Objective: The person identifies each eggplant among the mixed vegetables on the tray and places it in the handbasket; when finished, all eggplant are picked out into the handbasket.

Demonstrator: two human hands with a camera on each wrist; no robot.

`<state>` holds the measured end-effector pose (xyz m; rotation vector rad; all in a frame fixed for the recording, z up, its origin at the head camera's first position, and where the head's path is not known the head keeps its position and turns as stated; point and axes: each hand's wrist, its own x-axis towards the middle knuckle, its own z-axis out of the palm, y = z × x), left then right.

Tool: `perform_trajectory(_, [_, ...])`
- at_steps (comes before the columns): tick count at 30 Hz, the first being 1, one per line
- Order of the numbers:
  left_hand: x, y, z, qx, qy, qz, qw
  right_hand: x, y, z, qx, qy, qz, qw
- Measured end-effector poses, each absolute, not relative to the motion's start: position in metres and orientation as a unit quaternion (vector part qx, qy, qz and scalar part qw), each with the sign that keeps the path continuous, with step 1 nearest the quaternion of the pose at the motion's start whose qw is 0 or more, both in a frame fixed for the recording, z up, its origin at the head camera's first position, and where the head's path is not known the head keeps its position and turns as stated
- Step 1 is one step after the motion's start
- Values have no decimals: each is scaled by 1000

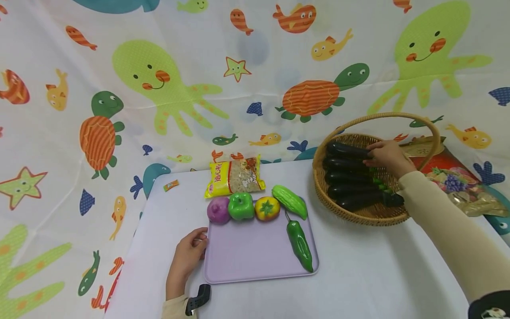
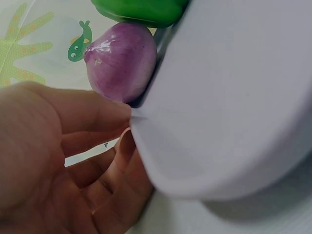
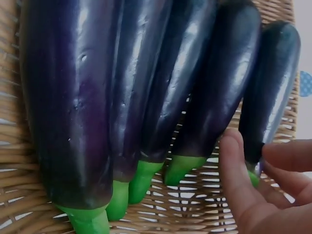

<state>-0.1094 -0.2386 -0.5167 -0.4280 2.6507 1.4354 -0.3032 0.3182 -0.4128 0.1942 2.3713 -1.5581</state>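
My left hand [image 1: 189,251] pinches the left rim of a lilac tray [image 1: 255,252]. In the left wrist view, the thumb and fingers meet at that rim, just below a purple onion [image 2: 124,63]. Over the wicker basket [image 1: 324,197], my right hand [image 1: 388,157] holds the stem end of the farthest eggplant [image 1: 346,149]. Its thumb and fingers [image 3: 287,156] lie on either side of the green stem, which they partly hide. Several other dark eggplants [image 3: 68,112] lie side by side in the basket, green stems pointing the same way.
A green bell pepper [image 1: 241,206], a yellow pepper [image 1: 267,208], a bitter melon [image 1: 290,201] and a long green pepper [image 1: 299,243] are on the tray. Behind it lies a yellow food bag [image 1: 235,176]. A small orange packet [image 1: 171,185] and a red bag [image 1: 458,173] flank these things.
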Motion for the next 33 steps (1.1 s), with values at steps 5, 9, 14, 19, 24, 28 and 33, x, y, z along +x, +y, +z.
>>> perform_trajectory(5, [-108, -239, -515, -141, 867, 476, 47, -305, 319, -418, 14, 877, -463, 129])
perform_trajectory(9, [-107, -240, -515, -142, 865, 480, 47, -307, 318, -422, -13, 910, -401, 101])
perform_trajectory(14, [-106, -240, -515, -142, 864, 481, 50, -307, 315, -425, -49, 945, -317, 59])
perform_trajectory(19, [-104, -241, -515, -145, 862, 483, 54, -308, 310, -428, -91, 971, -223, 16])
perform_trajectory(24, [-102, -241, -516, -145, 863, 480, 53, -309, 310, -429, -105, 971, -212, 22])
perform_trajectory(28, [-102, -241, -515, -144, 867, 473, 55, -307, 310, -419, -109, 970, -207, 61])
perform_trajectory(33, [-105, -244, -499, -120, 899, 417, 56, -280, 294, -392, -173, 960, -175, 137])
